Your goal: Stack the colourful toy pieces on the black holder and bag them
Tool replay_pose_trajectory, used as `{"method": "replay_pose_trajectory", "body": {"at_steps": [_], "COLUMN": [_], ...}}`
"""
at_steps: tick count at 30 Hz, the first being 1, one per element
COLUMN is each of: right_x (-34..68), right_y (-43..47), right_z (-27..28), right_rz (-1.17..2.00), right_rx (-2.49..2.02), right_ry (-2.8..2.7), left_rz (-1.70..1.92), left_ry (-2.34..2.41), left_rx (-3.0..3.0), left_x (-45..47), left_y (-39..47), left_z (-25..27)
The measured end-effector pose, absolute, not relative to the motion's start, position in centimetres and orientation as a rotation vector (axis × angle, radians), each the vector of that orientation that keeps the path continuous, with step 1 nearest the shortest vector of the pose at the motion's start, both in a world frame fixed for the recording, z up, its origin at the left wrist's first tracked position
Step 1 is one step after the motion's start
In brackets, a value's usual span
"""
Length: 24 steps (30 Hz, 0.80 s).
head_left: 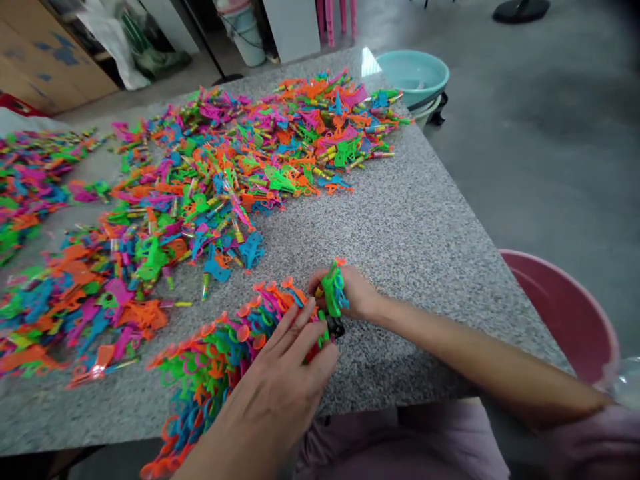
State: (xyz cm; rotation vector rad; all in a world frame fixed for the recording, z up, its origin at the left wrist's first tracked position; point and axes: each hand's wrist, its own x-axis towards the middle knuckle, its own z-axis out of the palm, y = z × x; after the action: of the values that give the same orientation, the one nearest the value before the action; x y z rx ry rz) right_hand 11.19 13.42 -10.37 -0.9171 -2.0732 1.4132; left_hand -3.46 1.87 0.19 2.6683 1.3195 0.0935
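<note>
Head view: gripping a green and blue toy (331,297) beside a packed row (215,363)

Holding the green and blue toy upright in the right hand (357,293), with fingers closed around it and partly hidden behind it. Kept just beside the right end of the packed row, above the grey speckled surface (415,220); cannot tell whether touching it.

Resting the left hand (283,377) across the top of the packed row, with fingers stretched out close together, thumb on the near side and coloured plastic in between. Cannot tell whether gripping or only lying on top.

Running slantwise toward the lower left: the packed row, made up of small plastic toys in green, orange, pink and blue, pressed tightly side by side. Near the right hand, just below the toy, a black object (336,327), too blurred to name.

Spread loosely over the far and left parts of the surface: a main heap (280,147) of similar gun-shaped toys, many with clear tubes, and a second heap (35,173) at the far left. Lying left of the packed row, an orange toy (97,363).

Beyond the right edge: a pink basin (565,313) and, farther off, a light-blue basin (415,70). Behind, on the floor, a pale bucket (247,37).
</note>
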Motion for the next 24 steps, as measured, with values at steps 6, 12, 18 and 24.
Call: {"method": "replay_pose_trajectory", "body": {"at_steps": [6, 12, 18, 24], "right_x": [10.8, 9.3, 8.8, 0.1], "right_y": [14.1, 13.8, 16.3, 21.1], "right_z": [-9.0, -8.1, -6.5, -5.3], "right_rz": [1.035, 0.945, 0.945, 0.218], "right_rx": [-0.945, -1.013, -0.838, -0.476], "right_ry": [-2.514, -2.658, -2.927, -2.912], "left_rz": [0.076, 0.092, 0.070, 0.095], "left_ry": [1.316, 1.366, 1.362, 1.335], "left_rx": [2.681, 2.715, 2.722, 2.643], "left_x": [-3.8, -3.4, -3.4, -4.6], "left_y": [1.4, 1.5, 1.0, -0.9], "left_z": [-0.3, -0.1, 0.2, 0.5]}}
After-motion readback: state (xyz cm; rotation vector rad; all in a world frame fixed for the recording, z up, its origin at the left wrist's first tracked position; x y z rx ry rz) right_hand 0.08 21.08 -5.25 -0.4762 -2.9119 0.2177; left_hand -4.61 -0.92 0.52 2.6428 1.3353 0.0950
